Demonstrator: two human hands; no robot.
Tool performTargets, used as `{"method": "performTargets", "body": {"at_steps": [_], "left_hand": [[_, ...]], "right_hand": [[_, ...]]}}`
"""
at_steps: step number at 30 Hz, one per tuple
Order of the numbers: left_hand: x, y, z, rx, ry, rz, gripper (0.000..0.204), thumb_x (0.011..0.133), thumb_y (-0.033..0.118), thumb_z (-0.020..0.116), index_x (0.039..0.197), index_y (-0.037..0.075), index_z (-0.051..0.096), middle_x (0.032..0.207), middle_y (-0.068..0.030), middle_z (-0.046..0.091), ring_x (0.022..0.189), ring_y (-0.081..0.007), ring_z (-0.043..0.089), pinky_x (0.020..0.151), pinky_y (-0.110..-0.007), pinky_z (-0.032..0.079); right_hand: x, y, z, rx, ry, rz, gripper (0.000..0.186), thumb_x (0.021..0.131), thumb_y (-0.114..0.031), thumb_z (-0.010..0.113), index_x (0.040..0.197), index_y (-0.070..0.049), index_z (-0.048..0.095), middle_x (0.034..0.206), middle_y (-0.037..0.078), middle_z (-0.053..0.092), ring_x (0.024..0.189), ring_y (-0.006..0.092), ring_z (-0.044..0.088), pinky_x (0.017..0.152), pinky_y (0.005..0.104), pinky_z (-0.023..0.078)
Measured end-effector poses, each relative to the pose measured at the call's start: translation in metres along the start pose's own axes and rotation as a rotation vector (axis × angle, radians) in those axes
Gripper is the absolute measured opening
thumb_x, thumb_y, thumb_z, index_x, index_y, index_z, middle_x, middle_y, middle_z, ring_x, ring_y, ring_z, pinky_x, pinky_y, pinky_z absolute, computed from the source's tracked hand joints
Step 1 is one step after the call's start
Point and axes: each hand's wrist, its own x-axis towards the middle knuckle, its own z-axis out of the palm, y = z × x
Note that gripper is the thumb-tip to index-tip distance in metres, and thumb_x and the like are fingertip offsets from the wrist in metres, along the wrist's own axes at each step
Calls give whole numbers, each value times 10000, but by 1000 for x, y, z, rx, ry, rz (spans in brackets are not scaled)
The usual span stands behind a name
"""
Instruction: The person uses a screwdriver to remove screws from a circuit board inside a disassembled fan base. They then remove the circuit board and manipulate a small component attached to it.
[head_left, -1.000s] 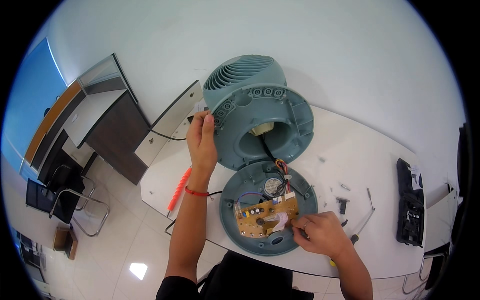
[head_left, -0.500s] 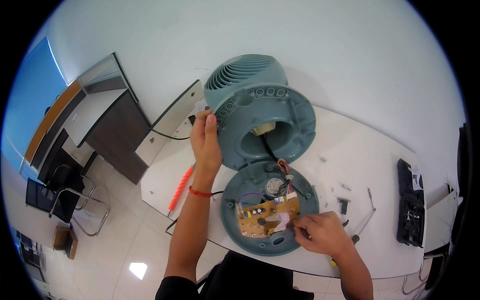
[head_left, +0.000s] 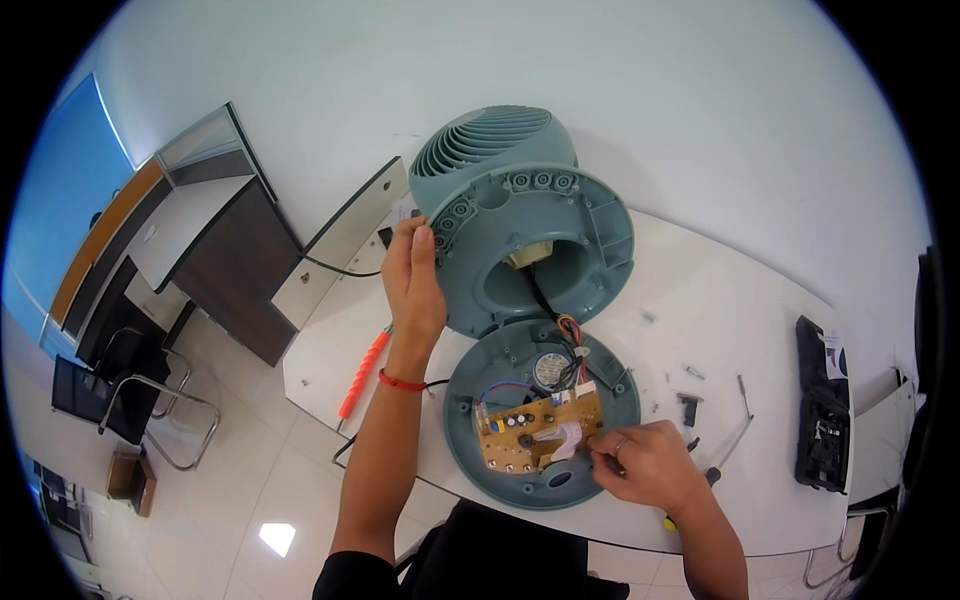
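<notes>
A grey-green fan leans back on the table with the underside of its base turned toward me. My left hand grips the left rim of that underside, thumb on the near face. Below it lies the round base cover, joined by a bundle of coloured wires. Inside the cover is a tan circuit board with a white ribbon cable. At the board's right edge, my right hand has its fingertips pinched together; what lies between them is hidden.
An orange twisted-handle tool lies left of my left forearm. To the right are a screwdriver, a small black part and several small loose pieces. A black tool case lies open near the table's right edge. A wall stands behind.
Both hands stay nearly in place. My right-hand fingers have shifted slightly at the board's edge, and the whole view has moved very little.
</notes>
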Motion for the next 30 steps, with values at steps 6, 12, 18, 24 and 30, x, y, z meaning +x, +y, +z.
{"method": "performTargets", "body": {"at_steps": [6,12,18,24,30], "left_hand": [[-1,2,4,43,17,29,359,1145,321,505,1172,-10,640,901,45,524,828,-53,424,742,-217,352],[0,0,1,16,19,22,379,1142,331,508,1196,-18,647,900,42,524,821,-53,425,731,-223,354],[0,2,2,41,17,34,384,1139,349,522,1193,-8,652,885,50,518,802,-45,411,714,-216,345],[0,4,-1,93,12,33,378,1138,345,525,1177,-8,655,896,43,541,814,-47,426,720,-220,357],[0,0,9,88,51,78,352,1135,329,527,1125,-1,647,890,7,558,835,-90,464,758,-257,406]], "right_hand": [[-2,1,-1,-15,-36,16,57,804,-134,761,816,-95,722,681,53,684,596,261,689,539,378,544],[0,1,-2,-29,-8,-8,59,791,-134,748,783,-111,695,660,37,659,586,244,675,520,369,527],[1,1,-4,-39,38,-52,77,738,-90,769,789,-113,716,645,20,657,543,211,655,509,337,511],[2,0,-2,-33,42,-59,82,740,-92,763,779,-117,695,649,18,647,559,219,656,519,344,520],[-3,3,2,-24,44,-20,85,757,-94,767,798,-112,694,662,24,653,567,224,659,530,347,525]]}}
